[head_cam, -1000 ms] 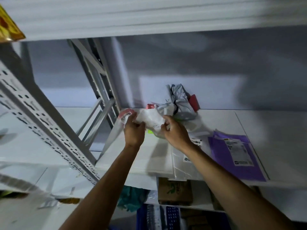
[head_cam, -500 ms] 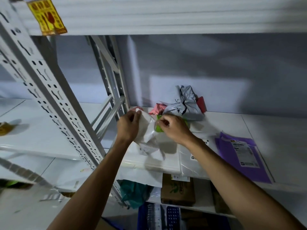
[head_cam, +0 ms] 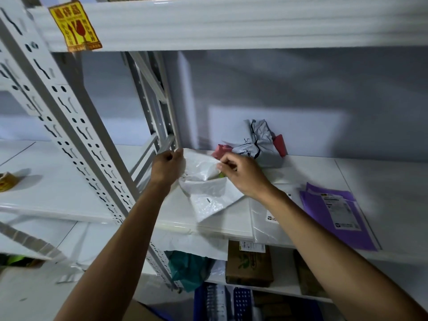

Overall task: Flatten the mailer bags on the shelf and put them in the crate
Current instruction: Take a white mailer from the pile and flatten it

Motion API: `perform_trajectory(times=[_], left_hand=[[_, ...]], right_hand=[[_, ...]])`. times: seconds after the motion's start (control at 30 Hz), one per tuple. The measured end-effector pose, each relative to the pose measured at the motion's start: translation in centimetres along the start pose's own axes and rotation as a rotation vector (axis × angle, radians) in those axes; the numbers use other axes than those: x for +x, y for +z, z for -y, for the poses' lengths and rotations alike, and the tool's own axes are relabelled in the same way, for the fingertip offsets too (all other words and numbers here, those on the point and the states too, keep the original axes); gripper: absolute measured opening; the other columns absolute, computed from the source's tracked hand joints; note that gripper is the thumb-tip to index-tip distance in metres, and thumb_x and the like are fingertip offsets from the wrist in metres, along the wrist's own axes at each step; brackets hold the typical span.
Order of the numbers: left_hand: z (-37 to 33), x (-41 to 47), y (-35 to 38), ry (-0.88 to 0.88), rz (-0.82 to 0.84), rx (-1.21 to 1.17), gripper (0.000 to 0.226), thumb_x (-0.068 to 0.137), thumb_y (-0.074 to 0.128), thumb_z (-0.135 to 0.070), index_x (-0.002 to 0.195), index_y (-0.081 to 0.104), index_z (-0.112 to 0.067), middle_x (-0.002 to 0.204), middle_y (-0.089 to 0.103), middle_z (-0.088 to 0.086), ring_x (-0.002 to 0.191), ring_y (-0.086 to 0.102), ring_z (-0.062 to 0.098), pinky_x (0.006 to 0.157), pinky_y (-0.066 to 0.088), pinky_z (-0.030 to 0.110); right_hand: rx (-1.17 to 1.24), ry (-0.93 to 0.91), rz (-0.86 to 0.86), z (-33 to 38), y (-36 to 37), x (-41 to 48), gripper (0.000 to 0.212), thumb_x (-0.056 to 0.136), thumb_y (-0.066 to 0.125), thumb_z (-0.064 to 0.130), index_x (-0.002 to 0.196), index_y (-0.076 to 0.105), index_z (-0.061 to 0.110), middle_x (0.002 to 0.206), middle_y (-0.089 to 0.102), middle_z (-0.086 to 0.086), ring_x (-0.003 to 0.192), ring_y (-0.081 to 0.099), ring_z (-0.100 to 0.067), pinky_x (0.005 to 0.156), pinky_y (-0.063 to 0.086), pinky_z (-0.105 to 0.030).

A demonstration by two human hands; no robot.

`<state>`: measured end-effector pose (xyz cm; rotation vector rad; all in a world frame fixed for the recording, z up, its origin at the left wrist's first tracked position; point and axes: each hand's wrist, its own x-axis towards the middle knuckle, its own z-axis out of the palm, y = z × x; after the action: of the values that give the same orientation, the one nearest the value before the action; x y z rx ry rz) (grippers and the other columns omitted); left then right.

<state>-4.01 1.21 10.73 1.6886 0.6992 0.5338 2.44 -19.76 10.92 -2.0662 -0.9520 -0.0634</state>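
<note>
Both hands hold a crumpled white mailer bag [head_cam: 208,191] above the white shelf [head_cam: 308,172]. My left hand [head_cam: 168,166] pinches its upper left corner. My right hand [head_cam: 240,174] grips its right edge, with something green peeking under the fingers. Behind them lies a crumpled grey mailer bag [head_cam: 254,141] with red bags [head_cam: 279,144] beside it. A flat clear mailer bag [head_cam: 271,218] and a flat purple mailer bag [head_cam: 335,207] with a label lie on the shelf to the right. A blue crate [head_cam: 220,302] shows at the bottom, below the shelf.
A perforated white upright [head_cam: 76,135] stands at left, with a yellow fragile sticker [head_cam: 75,26] on the beam above. The lower shelf holds a cardboard box [head_cam: 249,262] and a teal bag [head_cam: 187,267]. A yellow tape piece [head_cam: 7,181] lies on the far left shelf.
The white bag has been pulled wider between my hands and now hangs more unfolded toward the shelf's front edge. The view shifted left and down slightly.
</note>
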Motion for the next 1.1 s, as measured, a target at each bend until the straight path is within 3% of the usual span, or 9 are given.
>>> perform_trajectory(times=[0.13, 0.33, 0.43, 0.53, 0.63, 0.77, 0.9, 1.0, 1.1], left_hand=[[-0.7, -1.1, 0.3, 0.013, 0.075, -0.06, 0.042, 0.102, 0.056, -0.039, 0.088, 0.069, -0.001, 0.071, 0.064, 0.009, 0.061, 0.057, 0.019, 0.049, 0.045, 0.02], [0.5, -2.5, 0.8, -0.114, 0.382, -0.243, 0.079, 0.089, 0.036, -0.079, 0.123, 0.067, -0.014, 0.113, 0.074, 0.012, 0.106, 0.07, 0.032, 0.094, 0.055, 0.046], [1.6, -3.8, 1.7, -0.157, 0.479, -0.223, 0.072, 0.097, 0.035, -0.069, 0.127, 0.062, -0.009, 0.114, 0.074, 0.013, 0.103, 0.072, 0.034, 0.095, 0.055, 0.046], [1.6, -5.6, 3.3, -0.173, 0.536, -0.276, 0.055, 0.102, 0.04, -0.055, 0.117, 0.063, -0.007, 0.114, 0.074, 0.014, 0.106, 0.071, 0.032, 0.099, 0.053, 0.045], [0.8, -6.8, 5.4, -0.178, 0.498, -0.374, 0.032, 0.105, 0.048, -0.039, 0.115, 0.063, -0.012, 0.108, 0.075, 0.02, 0.104, 0.072, 0.034, 0.096, 0.055, 0.045], [0.4, -7.7, 7.2, -0.13, 0.464, -0.303, 0.031, 0.105, 0.05, -0.026, 0.132, 0.057, -0.011, 0.11, 0.075, 0.014, 0.095, 0.075, 0.034, 0.093, 0.058, 0.045], [0.4, -8.2, 7.7, -0.119, 0.501, -0.289, 0.028, 0.106, 0.046, -0.016, 0.129, 0.056, -0.007, 0.109, 0.075, 0.015, 0.093, 0.074, 0.035, 0.087, 0.061, 0.042], [0.1, -7.6, 7.1, -0.121, 0.353, -0.317, 0.02, 0.102, 0.046, -0.003, 0.11, 0.063, -0.01, 0.1, 0.075, 0.014, 0.088, 0.074, 0.035, 0.08, 0.062, 0.045], [0.4, -6.0, 6.1, -0.096, 0.177, -0.242, 0.015, 0.098, 0.056, -0.012, 0.102, 0.07, -0.009, 0.095, 0.076, 0.006, 0.09, 0.073, 0.034, 0.085, 0.059, 0.057]], right_hand=[[0.206, 0.15, -0.012, -1.2, -0.7, -0.2, 0.018, 0.098, 0.065, 0.02, 0.08, 0.062, 0.021, 0.08, 0.069, -0.005, 0.072, 0.06, -0.014, 0.071, 0.048, -0.034], [0.374, 0.281, -0.276, -1.3, -2.2, 0.2, 0.02, 0.101, 0.06, 0.021, 0.081, 0.06, 0.023, 0.084, 0.069, 0.001, 0.074, 0.06, -0.009, 0.067, 0.045, -0.017], [0.391, 0.323, -0.504, -2.1, -2.8, 0.6, 0.024, 0.101, 0.06, 0.022, 0.077, 0.057, 0.025, 0.077, 0.065, 0.005, 0.07, 0.058, -0.005, 0.069, 0.044, -0.021], [0.494, 0.371, -0.548, -2.1, -2.2, 0.5, 0.021, 0.099, 0.062, 0.021, 0.079, 0.059, 0.023, 0.078, 0.067, 0.002, 0.072, 0.062, -0.011, 0.071, 0.049, -0.029], [0.564, 0.401, -0.488, -1.8, -0.6, -0.1, 0.012, 0.097, 0.066, 0.018, 0.085, 0.062, 0.018, 0.082, 0.07, -0.001, 0.073, 0.065, -0.012, 0.07, 0.054, -0.031], [0.589, 0.394, -0.481, -1.5, 0.9, -0.7, 0.012, 0.095, 0.067, 0.012, 0.086, 0.06, 0.009, 0.068, 0.063, -0.002, 0.054, 0.055, -0.007, 0.054, 0.046, -0.027], [0.515, 0.405, -0.505, -1.8, 0.8, -1.4, 0.012, 0.096, 0.067, 0.017, 0.093, 0.063, 0.007, 0.078, 0.069, -0.003, 0.06, 0.061, -0.004, 0.056, 0.05, -0.023], [0.56, 0.424, -0.516, -2.4, -0.2, -1.7, 0.009, 0.097, 0.066, 0.014, 0.089, 0.062, 0.014, 0.08, 0.073, 0.004, 0.068, 0.07, -0.008, 0.063, 0.057, -0.028], [0.649, 0.424, -0.514, -3.0, -1.3, -1.7, 0.013, 0.097, 0.065, 0.009, 0.086, 0.06, 0.013, 0.076, 0.075, 0.003, 0.062, 0.071, -0.006, 0.05, 0.052, -0.021]])
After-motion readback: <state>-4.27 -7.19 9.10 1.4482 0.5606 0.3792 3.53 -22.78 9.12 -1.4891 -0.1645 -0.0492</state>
